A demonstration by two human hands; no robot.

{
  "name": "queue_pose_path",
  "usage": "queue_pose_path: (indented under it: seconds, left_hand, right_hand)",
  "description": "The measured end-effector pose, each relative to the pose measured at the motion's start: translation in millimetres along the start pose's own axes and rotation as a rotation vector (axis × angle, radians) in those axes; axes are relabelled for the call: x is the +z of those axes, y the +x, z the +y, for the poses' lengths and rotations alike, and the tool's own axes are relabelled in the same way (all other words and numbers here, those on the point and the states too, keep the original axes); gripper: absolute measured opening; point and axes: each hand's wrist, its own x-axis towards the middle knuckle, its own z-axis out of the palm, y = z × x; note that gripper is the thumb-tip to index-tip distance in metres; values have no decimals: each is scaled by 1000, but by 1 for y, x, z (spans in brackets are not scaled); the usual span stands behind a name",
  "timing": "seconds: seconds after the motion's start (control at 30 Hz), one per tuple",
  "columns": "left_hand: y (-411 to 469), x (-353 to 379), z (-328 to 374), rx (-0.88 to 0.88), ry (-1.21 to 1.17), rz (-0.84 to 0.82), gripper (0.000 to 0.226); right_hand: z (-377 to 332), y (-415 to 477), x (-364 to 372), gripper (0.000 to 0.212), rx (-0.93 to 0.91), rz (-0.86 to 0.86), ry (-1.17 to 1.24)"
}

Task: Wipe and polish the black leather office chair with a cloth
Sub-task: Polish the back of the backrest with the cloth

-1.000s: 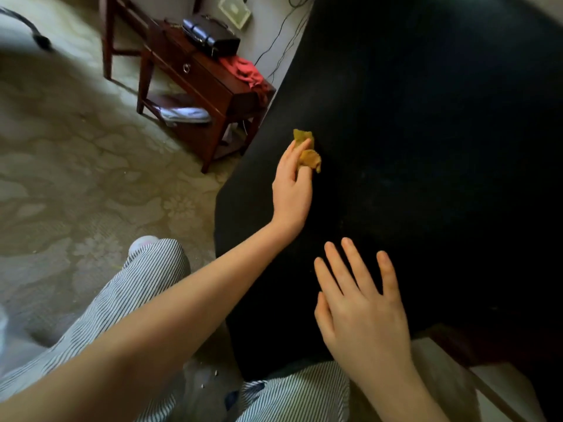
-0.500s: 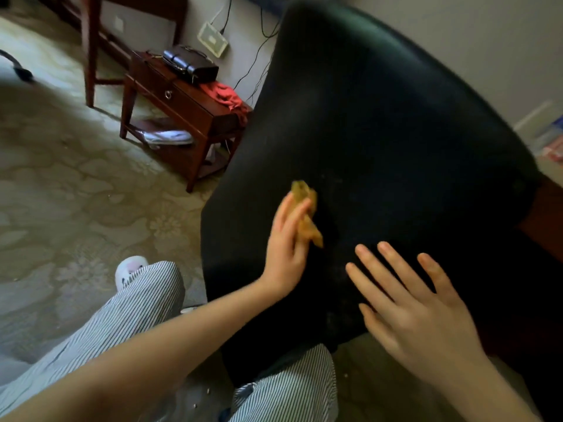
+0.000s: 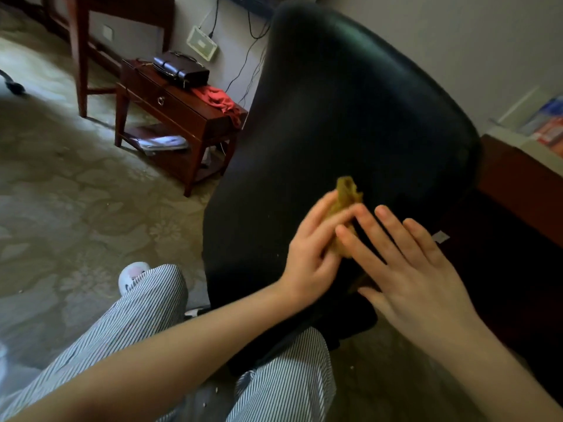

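Over on the left, a patterned carpet (image 3: 61,193) runs back to a low wooden side table (image 3: 195,123) by the wall. On its top sit a dark leather bag (image 3: 182,70) and a crumpled red garment (image 3: 222,100), and some papers (image 3: 164,143) lie on its lower shelf. Behind it a white wall plate (image 3: 202,43) has cables hanging from it. Nearer, the person's striped trousers (image 3: 146,315) fill the bottom of the view, and a white shoe (image 3: 134,274) pokes out beyond the left knee onto the carpet.

Next comes the black leather chair (image 3: 350,117), its tall, rounded, glossy back turned toward the person. The left hand (image 3: 313,254) reaches up to the lower middle of that back and grasps the yellow cloth (image 3: 347,193). Its fingers are wrapped lightly over the cloth and hold it against the leather, with a tuft sticking out above the fingertips. Just beside it, the right hand (image 3: 408,269) grips nothing. Its fingers are straight and spread, and its forefinger lies across the cloth and touches the left fingers. Whether its palm rests on the leather I cannot tell.

At the far right a dark wooden desk (image 3: 524,184) stands close behind the chair. Blurred colourful packaging (image 3: 548,123) lies beyond it.
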Motion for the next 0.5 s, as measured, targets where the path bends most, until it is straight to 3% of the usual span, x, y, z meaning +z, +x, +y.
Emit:
queue_pose_path:
  seconds: [0.1, 0.2, 0.27, 0.33, 0.43, 0.5]
  left_hand:
    - [-39, 2, -12, 201, 95, -179, 30]
    - [-74, -13, -30, 328, 204, -381, 31]
    - [-90, -28, -41, 292, 230, -423, 32]
    - [-89, -41, -48, 106, 209, -253, 34]
    - [-50, -59, -67, -267, 199, 178, 47]
    - [-15, -74, -89, -484, 205, 320, 48]
  right_hand:
    - [0, -5, 1, 83, 2, 29, -80]
    - [1, -12, 2, 89, 17, -6, -118]
    - [0, -16, 1, 96, 38, -39, -126]
    - [-3, -21, 4, 86, 46, -19, -155]
    - [-4, -23, 7, 74, 58, -13, -174]
    - [-2, -19, 6, 71, 62, 0, -177]
